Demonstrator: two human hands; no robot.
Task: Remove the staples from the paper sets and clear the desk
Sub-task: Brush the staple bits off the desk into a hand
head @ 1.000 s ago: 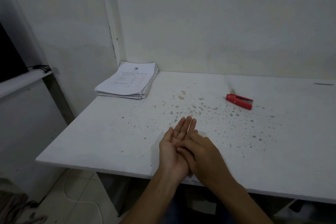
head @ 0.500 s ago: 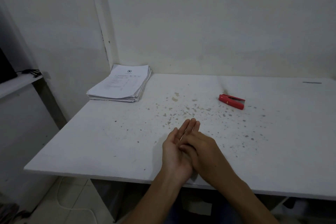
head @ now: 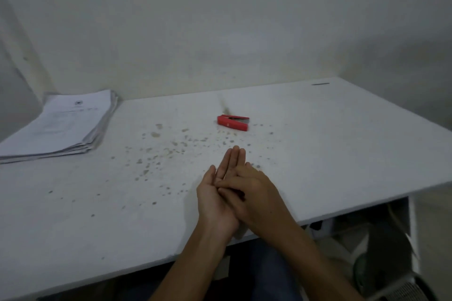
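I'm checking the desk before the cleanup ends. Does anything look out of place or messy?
Yes. Small grey specks are scattered over the white desk between the paper stack and the red staple remover, which lies loose mid-desk. The stack's edges look fanned, not squared.

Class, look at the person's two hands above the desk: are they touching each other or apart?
Touching. The head view shows the right hand lying across the upturned palm of the left hand, its fingers pressed onto the palm, with no gap between them.
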